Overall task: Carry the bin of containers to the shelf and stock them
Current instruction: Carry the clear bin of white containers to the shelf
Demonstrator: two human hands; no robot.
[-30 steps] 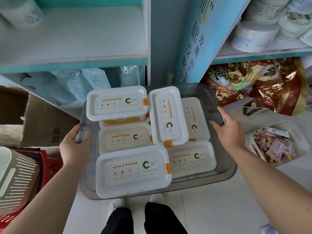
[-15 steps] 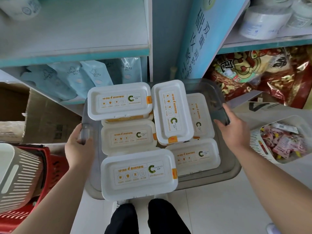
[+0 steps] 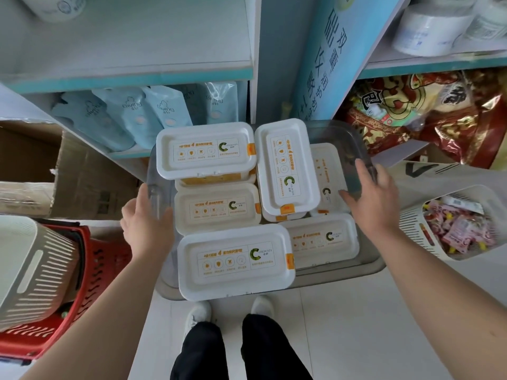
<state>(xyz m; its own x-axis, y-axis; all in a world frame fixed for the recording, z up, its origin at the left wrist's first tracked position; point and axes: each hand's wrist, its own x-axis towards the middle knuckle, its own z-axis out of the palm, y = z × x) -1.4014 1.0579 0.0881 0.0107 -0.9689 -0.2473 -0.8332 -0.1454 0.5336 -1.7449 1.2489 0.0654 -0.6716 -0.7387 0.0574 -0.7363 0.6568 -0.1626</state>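
A clear grey plastic bin (image 3: 338, 137) hangs in front of me, above the floor and my feet. Several white lidded containers (image 3: 236, 261) with orange labels fill it, some stacked on others. My left hand (image 3: 146, 223) grips the bin's left rim. My right hand (image 3: 369, 197) grips the right rim, fingers curled over the edge. A white shelf with a teal front edge (image 3: 131, 37) stands just beyond the bin, its top board mostly bare.
Light blue pouches (image 3: 142, 113) fill the lower left shelf. A cardboard box (image 3: 68, 171), a red basket (image 3: 90, 270) and a grey slatted basket (image 3: 33, 267) sit at left. Red-gold snack bags (image 3: 428, 113), paper rolls (image 3: 428, 31) and a white basket of sweets (image 3: 461, 226) are at right.
The bin and both hands have shifted slightly right and down in view as I lean nearer the shelf. Both grips are unchanged.
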